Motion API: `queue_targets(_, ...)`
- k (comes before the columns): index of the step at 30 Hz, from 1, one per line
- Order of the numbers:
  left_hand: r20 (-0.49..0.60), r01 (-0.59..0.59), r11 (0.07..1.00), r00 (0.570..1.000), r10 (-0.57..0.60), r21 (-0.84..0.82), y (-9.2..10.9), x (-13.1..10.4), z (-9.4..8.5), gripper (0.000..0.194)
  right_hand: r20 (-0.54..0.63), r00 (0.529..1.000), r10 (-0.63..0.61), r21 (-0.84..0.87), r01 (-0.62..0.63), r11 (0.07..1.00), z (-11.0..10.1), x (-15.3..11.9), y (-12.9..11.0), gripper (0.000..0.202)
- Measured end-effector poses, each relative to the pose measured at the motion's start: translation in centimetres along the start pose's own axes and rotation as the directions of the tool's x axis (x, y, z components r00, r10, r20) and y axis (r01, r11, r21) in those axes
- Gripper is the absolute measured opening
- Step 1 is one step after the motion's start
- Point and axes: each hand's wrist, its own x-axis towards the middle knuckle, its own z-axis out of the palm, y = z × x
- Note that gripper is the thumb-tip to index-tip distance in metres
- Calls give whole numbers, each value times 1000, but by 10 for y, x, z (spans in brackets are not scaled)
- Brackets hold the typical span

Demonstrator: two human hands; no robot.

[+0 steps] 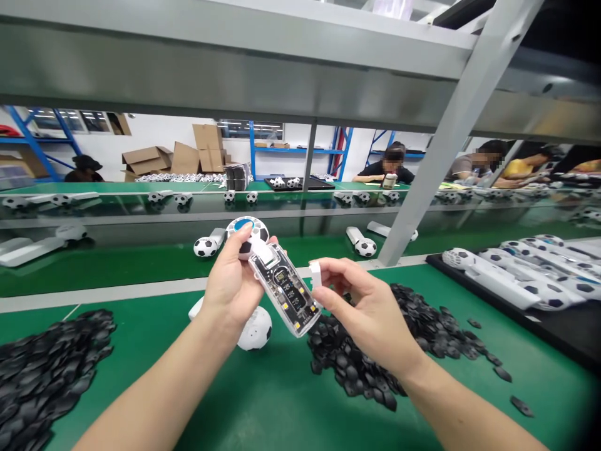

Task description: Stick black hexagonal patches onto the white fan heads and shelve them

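My left hand (235, 282) grips a device with a football-patterned round head (247, 233) and a clear body (288, 291) that shows a circuit board with small yellow squares. The body tilts down to the right. Between the thumb and fingers of my right hand (357, 307) is a small white piece (315, 275), close to the right side of the clear body. Behind and below my left hand, another football-patterned unit (255, 329) lies on the green table, partly hidden by my wrist.
Heaps of small black pieces lie at left (51, 363) and right (366, 369). A black tray (498, 300) of football-patterned units stands at right. Beyond, more units ride a green conveyor (154, 260). A slanted metal post (451, 131) stands at right; people sit farther back.
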Motion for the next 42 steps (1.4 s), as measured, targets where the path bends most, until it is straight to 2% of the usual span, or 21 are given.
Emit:
queue_targets(5,5,-26,1000,1000,26,-16,-5,0,0,10,-10,996,-94,-130,92,987,4,-3,-1,25)
queue_targets(10,39,-117,993,992,118,-12,-10,-6,1,12,-27,979,-201,-232,189,954,6,-4,-1,24)
queue_targets(15,20,-145,989,989,145,14,-12,-11,1,19,-5,969,-245,-266,235,935,6,-5,-3,23)
queue_targets(23,54,-197,980,979,196,12,-15,-14,0,25,1,950,-312,-339,294,894,8,-6,-2,22)
queue_targets(30,62,-227,974,972,226,8,-17,-17,4,29,4,911,-411,-434,372,821,8,-6,-1,20)
queue_targets(42,67,-244,970,968,244,3,-17,-18,3,28,23,906,-423,-451,387,804,10,-7,0,18)
